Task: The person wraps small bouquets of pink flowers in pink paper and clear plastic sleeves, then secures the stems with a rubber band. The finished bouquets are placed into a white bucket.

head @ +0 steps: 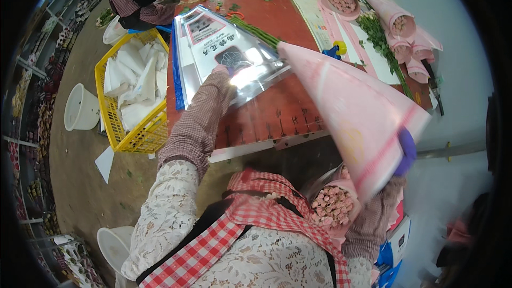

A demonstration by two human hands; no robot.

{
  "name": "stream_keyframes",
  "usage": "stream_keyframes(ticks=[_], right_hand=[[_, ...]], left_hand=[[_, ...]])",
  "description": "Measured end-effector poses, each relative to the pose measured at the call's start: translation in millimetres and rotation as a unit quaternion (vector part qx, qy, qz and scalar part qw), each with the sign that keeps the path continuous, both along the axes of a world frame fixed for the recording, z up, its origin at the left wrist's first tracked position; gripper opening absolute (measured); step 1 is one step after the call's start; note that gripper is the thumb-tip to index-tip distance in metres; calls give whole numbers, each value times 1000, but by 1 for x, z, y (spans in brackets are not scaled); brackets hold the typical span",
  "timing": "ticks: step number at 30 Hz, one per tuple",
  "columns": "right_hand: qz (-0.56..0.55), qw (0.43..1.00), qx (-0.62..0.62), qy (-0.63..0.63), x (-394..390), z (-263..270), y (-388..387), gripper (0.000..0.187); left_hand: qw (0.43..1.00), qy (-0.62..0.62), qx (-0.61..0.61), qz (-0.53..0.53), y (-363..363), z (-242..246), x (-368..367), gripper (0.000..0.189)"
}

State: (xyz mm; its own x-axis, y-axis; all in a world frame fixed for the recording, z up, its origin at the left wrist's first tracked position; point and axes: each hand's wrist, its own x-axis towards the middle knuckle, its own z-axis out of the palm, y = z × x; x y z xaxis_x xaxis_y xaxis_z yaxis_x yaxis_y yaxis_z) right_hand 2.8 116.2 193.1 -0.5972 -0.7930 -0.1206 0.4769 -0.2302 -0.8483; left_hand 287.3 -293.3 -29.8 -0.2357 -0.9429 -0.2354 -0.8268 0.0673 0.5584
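My right hand (pixel 406 153), in a purple glove, grips the wide end of a pink paper-wrapped bouquet (pixel 344 100). The bouquet lies slanted, its green stems (pixel 256 32) pointing to the upper left, above a stack of clear printed flower sleeves (pixel 200 54). Over the lower part of that stack is my left hand (pixel 225 70), partly hidden by its checked sleeve cover; its fingers cannot be made out well. The flowers inside the held bouquet are hidden. A wrapped bunch of pink roses (pixel 333 205) is close to my body, below the held bouquet.
On the red table (pixel 260 112) are wrapped pink bouquets (pixel 400 26), loose leafy stems (pixel 378 34) and a blue-and-yellow tape dispenser (pixel 336 50). A yellow crate (pixel 116 128) with white material adjoins the table's left edge. White buckets (pixel 82 108) stand on the floor. Another person (pixel 136 0) is at the upper left.
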Motion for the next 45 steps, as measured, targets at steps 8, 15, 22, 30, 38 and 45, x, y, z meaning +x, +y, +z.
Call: stream_keyframes(ticks=[8,15,22,30,38,45], right_hand=[[-167,969,179,-9,2,-54,190,55],[-196,950,235,-63,13,-94,216,58],[-174,956,224,-76,15,-103,205,60],[-88,981,154,-83,-7,-98,194,63],[188,958,-90,-199,14,-74,21,67],[120,983,-41,-134,31,-106,-58,48]], left_hand=[[879,377,187,225,-8,17,-37,14],[938,278,100,179,-53,31,-54,14],[995,1,-90,-31,-25,56,-69,16],[951,-134,-168,-222,71,130,-70,21],[896,179,-372,-164,188,152,-104,17],[917,202,-198,-280,301,194,-85,28]])
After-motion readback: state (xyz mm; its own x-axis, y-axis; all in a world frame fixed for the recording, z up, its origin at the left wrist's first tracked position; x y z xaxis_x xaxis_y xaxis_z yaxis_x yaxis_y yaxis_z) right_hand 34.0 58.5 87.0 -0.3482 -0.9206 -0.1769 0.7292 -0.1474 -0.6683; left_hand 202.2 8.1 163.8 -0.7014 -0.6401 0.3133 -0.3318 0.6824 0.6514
